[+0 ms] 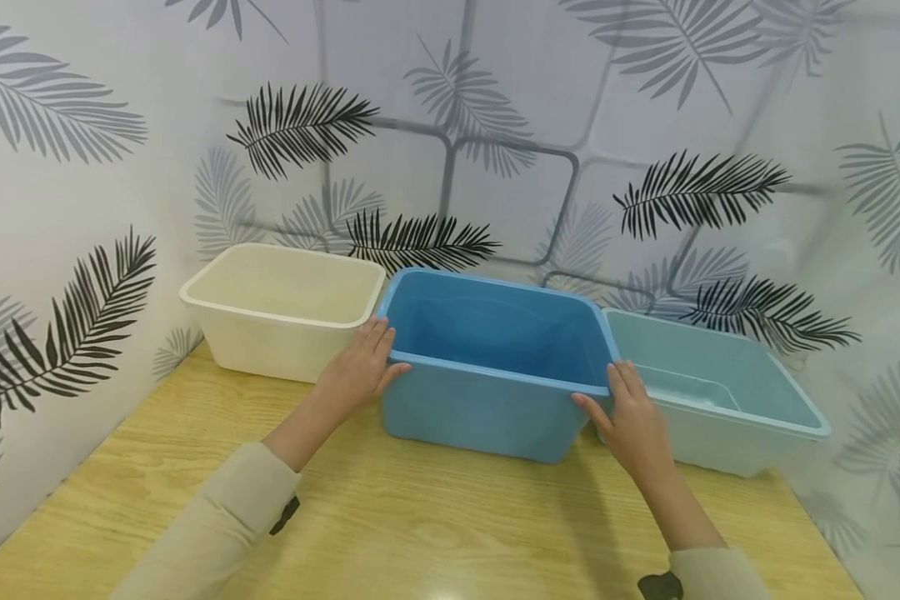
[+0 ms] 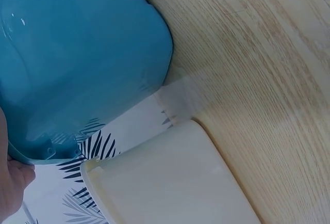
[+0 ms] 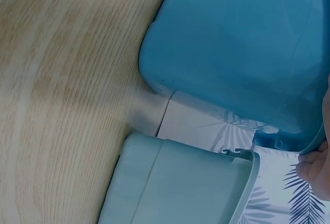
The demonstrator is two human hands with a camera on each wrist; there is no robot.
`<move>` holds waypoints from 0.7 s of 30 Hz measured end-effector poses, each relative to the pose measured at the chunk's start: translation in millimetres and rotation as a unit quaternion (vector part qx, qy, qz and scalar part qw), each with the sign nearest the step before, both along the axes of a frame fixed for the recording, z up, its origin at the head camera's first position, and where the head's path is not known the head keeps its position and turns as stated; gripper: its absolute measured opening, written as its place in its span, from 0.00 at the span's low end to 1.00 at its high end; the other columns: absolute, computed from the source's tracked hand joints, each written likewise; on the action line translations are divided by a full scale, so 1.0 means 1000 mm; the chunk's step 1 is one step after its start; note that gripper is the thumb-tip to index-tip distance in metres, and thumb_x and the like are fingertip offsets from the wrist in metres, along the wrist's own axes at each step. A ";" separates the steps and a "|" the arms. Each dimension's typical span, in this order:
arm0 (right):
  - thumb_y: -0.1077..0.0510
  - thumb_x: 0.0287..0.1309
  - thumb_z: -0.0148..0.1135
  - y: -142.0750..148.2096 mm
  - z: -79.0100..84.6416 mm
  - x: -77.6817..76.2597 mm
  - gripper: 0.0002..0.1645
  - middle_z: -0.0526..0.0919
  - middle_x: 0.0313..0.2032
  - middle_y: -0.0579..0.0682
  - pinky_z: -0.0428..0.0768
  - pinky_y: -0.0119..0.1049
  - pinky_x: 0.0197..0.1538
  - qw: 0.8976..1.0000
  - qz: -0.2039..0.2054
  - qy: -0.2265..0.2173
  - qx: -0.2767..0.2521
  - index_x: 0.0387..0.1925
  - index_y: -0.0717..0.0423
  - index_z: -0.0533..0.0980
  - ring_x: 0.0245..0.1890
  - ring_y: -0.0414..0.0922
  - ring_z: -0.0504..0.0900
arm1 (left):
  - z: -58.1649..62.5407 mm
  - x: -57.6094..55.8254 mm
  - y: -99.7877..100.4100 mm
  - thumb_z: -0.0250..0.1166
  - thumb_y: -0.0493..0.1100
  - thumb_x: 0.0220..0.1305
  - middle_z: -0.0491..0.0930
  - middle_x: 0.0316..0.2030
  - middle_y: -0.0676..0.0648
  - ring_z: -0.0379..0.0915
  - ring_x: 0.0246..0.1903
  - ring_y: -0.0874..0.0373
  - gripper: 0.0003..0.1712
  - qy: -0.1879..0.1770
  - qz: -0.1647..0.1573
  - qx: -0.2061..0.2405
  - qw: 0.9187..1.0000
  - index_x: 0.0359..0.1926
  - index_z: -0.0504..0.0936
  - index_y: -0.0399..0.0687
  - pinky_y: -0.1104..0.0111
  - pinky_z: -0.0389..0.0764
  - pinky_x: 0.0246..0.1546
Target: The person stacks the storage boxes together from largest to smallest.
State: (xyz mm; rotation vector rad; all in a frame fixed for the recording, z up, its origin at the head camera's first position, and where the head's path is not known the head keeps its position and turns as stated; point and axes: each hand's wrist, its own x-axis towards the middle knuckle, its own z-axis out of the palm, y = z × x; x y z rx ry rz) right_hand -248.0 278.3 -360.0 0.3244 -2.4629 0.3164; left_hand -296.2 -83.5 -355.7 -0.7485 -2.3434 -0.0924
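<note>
A deep blue plastic storage bin (image 1: 480,412) stands upright on the table, its open top facing up and its inside bare. My left hand (image 1: 357,364) grips its rim at the near left corner, thumb over the front edge. At the near right corner my right hand (image 1: 633,421) holds the rim the same way. Both wrist views show fingertips curled under the lip of the blue bin (image 2: 77,53), (image 3: 232,43) beside its ends. A cream bin (image 1: 273,337) sits to its left, a pale green bin (image 1: 708,433) to its right.
The wood-grain table (image 1: 435,533) stretches in front of the bins. Behind and at both sides rises a white wall (image 1: 510,200) with a leaf pattern. Narrow gaps at table level separate the blue bin from its neighbours.
</note>
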 end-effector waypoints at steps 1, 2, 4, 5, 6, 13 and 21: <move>0.47 0.53 0.63 0.000 0.000 0.001 0.41 0.68 0.58 0.72 0.75 0.58 0.50 1.000 0.000 0.003 0.000 0.57 0.76 0.66 0.61 0.65 0.65 | 0.000 0.001 0.000 0.56 0.54 0.64 0.72 0.55 0.29 0.67 0.59 0.39 0.34 0.002 -0.002 0.000 1.000 0.53 0.71 0.24 0.57 0.69 0.60; 0.46 0.53 0.63 0.000 0.000 0.001 0.41 0.68 0.58 0.72 0.75 0.58 0.50 1.000 0.001 0.005 0.001 0.57 0.76 0.66 0.61 0.65 0.65 | 0.000 0.001 0.000 0.56 0.54 0.63 0.72 0.54 0.29 0.67 0.59 0.39 0.34 0.005 -0.002 -0.002 1.000 0.53 0.71 0.24 0.57 0.69 0.60; 0.46 0.53 0.63 0.000 0.000 0.002 0.41 0.69 0.57 0.72 0.76 0.58 0.49 1.000 0.005 0.016 0.002 0.56 0.76 0.67 0.60 0.65 0.66 | -0.001 0.001 -0.001 0.52 0.56 0.65 0.73 0.54 0.29 0.68 0.58 0.38 0.35 0.011 -0.005 -0.001 1.000 0.53 0.71 0.24 0.57 0.70 0.60; 0.46 0.53 0.63 0.000 0.000 0.003 0.41 0.69 0.57 0.72 0.76 0.58 0.48 1.000 0.007 0.021 0.002 0.56 0.76 0.67 0.60 0.65 0.67 | -0.001 0.001 -0.001 0.47 0.57 0.67 0.73 0.54 0.29 0.68 0.58 0.38 0.36 0.017 -0.007 -0.001 1.000 0.53 0.71 0.24 0.57 0.70 0.60; 0.46 0.52 0.64 0.000 0.000 0.003 0.41 0.70 0.57 0.72 0.76 0.58 0.48 1.000 0.009 0.026 0.002 0.55 0.76 0.67 0.60 0.65 0.67 | -0.002 0.002 -0.002 0.41 0.59 0.68 0.73 0.54 0.29 0.68 0.58 0.38 0.38 0.023 -0.009 0.000 1.000 0.53 0.72 0.24 0.57 0.70 0.59; 0.46 0.51 0.64 0.000 -0.002 0.005 0.41 0.70 0.56 0.72 0.76 0.58 0.48 0.999 0.015 0.044 -0.001 0.55 0.76 0.68 0.59 0.65 0.68 | -0.004 0.006 -0.002 0.21 0.62 0.65 0.75 0.52 0.30 0.70 0.56 0.39 0.49 0.054 -0.018 0.018 0.998 0.50 0.73 0.24 0.57 0.74 0.55; 0.44 0.51 0.64 0.000 -0.005 0.007 0.41 0.72 0.54 0.72 0.78 0.57 0.45 0.997 0.029 0.073 -0.007 0.53 0.76 0.69 0.58 0.66 0.70 | -0.006 0.010 -0.004 0.34 0.62 0.67 0.74 0.53 0.30 0.69 0.57 0.39 0.42 0.050 -0.018 0.022 0.998 0.52 0.73 0.25 0.58 0.76 0.52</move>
